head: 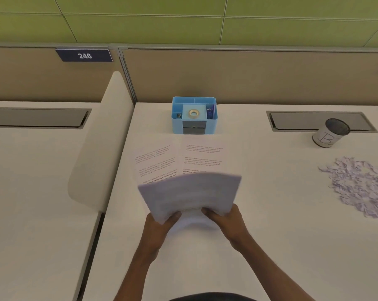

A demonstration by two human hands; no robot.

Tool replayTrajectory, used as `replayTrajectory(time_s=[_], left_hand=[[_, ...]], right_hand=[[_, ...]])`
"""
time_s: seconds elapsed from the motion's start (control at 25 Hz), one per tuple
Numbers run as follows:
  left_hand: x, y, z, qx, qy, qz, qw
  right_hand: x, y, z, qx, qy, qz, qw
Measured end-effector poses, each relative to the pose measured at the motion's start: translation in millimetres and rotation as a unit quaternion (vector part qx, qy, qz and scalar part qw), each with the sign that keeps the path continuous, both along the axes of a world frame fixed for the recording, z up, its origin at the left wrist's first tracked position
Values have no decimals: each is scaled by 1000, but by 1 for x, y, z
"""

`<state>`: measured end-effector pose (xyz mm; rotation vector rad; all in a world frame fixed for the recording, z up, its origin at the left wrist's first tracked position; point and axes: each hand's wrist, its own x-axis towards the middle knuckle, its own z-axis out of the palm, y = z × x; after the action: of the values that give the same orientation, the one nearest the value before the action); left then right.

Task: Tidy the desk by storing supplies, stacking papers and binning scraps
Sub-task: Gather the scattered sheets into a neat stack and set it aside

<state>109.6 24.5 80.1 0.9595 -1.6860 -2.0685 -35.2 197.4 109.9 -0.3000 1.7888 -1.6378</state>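
Observation:
A sheaf of white papers point(190, 194) is lifted above the desk, blurred by motion. My left hand point(160, 227) grips its near left corner and my right hand point(227, 220) grips its near right corner. Two printed sheets point(155, 159) point(203, 155) lie flat on the desk beyond it, side by side. A blue desk organiser point(194, 124) stands at the back with a tape roll point(193, 113) and small supplies inside. A heap of paper scraps point(357, 185) lies at the right. A small bin point(331, 133) wrapped in white paper stands behind the scraps.
The white desk point(270, 235) ends at a beige partition behind. A curved white divider point(96, 148) separates it from the neighbouring desk at the left. Grey cable hatches point(303, 121) sit in both desks near the back.

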Motion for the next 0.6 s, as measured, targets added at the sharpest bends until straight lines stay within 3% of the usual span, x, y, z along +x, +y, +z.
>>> replayTrajectory(time_s=[0.2,0.32,0.44,0.6], left_hand=[[15,-26,-21,26,-17,60,998],[30,-46,-40,57,-46,112,991],[45,-65,-50,83,-68,146,983],[49,-72,-60,94,-79,158,980]], right_hand=[[-17,-19,-13,62,25,41,997],[-45,-35,-38,120,53,-76,988],[-86,-49,-50,317,202,-138,917],[-104,-75,-65,509,265,-65,817]])
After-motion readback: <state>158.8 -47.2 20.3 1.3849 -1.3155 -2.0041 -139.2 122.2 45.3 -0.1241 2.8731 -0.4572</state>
